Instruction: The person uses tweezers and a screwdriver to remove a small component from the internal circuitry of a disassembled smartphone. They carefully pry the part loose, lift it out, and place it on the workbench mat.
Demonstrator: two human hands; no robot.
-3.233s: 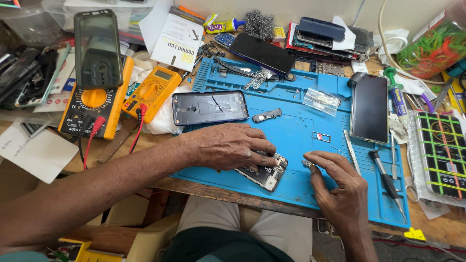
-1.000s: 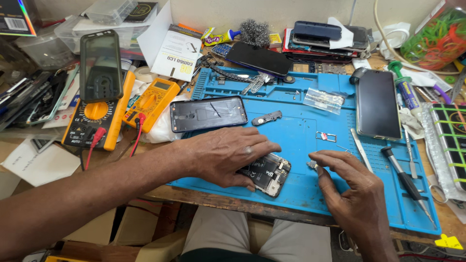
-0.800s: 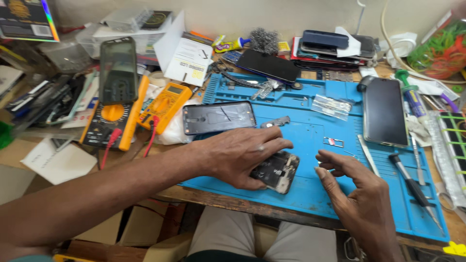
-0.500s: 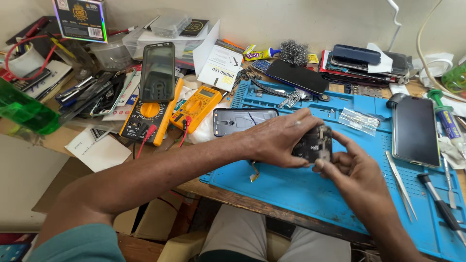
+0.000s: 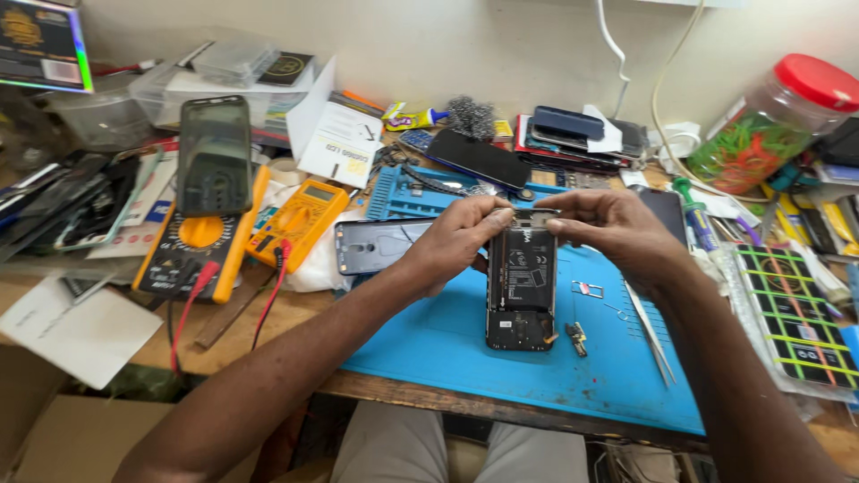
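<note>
— What is the biggest thing in front of you?

— Your bench (image 5: pixel 295 313), wooden and crowded, runs across the whole frame. On it, lower centre, lies the blue work mat (image 5: pixel 465 344), and your forearms come up from the bottom edge over it.

— And what are you holding?

— An opened phone (image 5: pixel 522 282), back cover off, battery and boards showing. You hold it upright above the mat at the centre of the frame, its lower end close over the blue surface. Your left hand (image 5: pixel 452 246) pinches its top left corner with thumb and fingers pressed together on the frame; your right hand (image 5: pixel 617 231) does the same at the top right corner. So each grip is pinching the phone's upper edge.

— What sits around it?

— Left of your left hand, a dark phone back cover (image 5: pixel 371 246) lies flat on the mat. Further left, two yellow multimeters (image 5: pixel 295 224) rest on the bench, the larger with a phone (image 5: pixel 213 156) propped on it. In the upper right stands a clear jar with a red lid (image 5: pixel 769 125).

— Anything small?

— Right of the opened phone, tweezers (image 5: pixel 651 335) lie on the mat. Just beside the phone's lower right corner sits a small metal part (image 5: pixel 577 337), and above that a little tray-shaped piece (image 5: pixel 588 289).
</note>
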